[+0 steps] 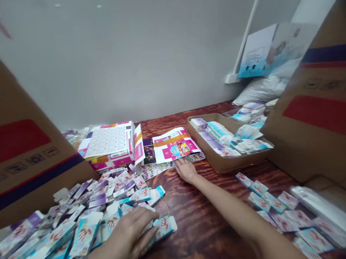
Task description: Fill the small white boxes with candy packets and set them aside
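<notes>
Left grip (132,235) sits over the right edge of a heap of small cartons (85,228), fingers curved beside a blue-and-white carton (166,226); cannot tell whether clamped on it. Heap spreads left of and beyond this grip, a large brown box (25,166) behind it. Farther beyond: pink-and-white box (113,161) on the worktop (177,207). Right grip (186,171) palm down, fingertips at the near edge of pink printed packaging (176,145), above a patterned sheet (152,171); cannot tell if pinched. Right of that grip, brown tray (222,165) holding cartons and packets. Nearer, farther right, loose small cartons (284,221).
</notes>
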Demonstrator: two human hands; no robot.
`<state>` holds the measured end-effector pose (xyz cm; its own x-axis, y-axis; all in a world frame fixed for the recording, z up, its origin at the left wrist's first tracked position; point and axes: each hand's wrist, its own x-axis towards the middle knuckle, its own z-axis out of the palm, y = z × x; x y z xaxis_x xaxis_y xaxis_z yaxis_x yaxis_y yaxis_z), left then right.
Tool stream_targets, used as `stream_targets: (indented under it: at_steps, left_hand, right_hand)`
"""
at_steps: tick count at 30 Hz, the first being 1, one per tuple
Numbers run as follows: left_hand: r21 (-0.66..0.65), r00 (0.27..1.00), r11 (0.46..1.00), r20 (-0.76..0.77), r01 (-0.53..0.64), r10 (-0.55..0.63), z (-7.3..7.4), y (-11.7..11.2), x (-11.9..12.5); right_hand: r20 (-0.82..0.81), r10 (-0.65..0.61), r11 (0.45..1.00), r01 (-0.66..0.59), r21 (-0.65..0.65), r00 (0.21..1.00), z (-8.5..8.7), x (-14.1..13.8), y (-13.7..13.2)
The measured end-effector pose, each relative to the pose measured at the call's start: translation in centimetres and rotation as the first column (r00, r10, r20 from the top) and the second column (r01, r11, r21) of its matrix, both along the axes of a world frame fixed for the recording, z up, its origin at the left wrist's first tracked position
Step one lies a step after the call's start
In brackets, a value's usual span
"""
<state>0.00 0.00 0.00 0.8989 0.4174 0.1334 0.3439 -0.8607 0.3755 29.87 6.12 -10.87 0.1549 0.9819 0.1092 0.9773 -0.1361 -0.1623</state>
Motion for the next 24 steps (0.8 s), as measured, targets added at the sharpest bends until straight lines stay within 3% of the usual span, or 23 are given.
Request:
stream_targets:
  at_steps: [4,9,13,17,20,24]
  left_hand:
    - [0.028,0.987,0.992,-0.100,0.126,-0.122,-2.8,4.0,5.5]
    - [0.220,0.980,0.973,-0.198,0.066,-0.022,-6.2,9.9,9.8]
    - [0.339,0.976,0.937,-0.161,-0.086,0.148,-7.3,14.0,10.7]
    - [0.395,0.956,0.908,-0.186,-0.137,0.225,-8.2,16.3,10.6]
    - [0.438,0.948,0.892,-0.223,-0.111,0.227,-9.1,16.8,10.9]
    - [0.487,0.955,0.873,-0.240,-0.037,0.175,-10.0,17.6,11.7]
  right_hand:
    - [0.014,0.029,0.999,-0.030,0.023,0.999,1.7,1.5,1.0]
    - [0.016,0.014,0.998,-0.015,0.066,1.000,4.6,4.2,2.9]
    - [0.006,-0.007,0.986,0.006,0.169,1.000,6.3,6.7,3.8]
    - [-0.060,0.039,0.961,-0.021,0.277,0.997,7.0,8.9,4.8]
    - [-0.061,0.036,0.973,-0.021,0.232,0.997,7.1,10.1,5.9]
    - [-0.002,0.061,0.996,-0.060,0.071,0.998,6.9,11.2,7.0]
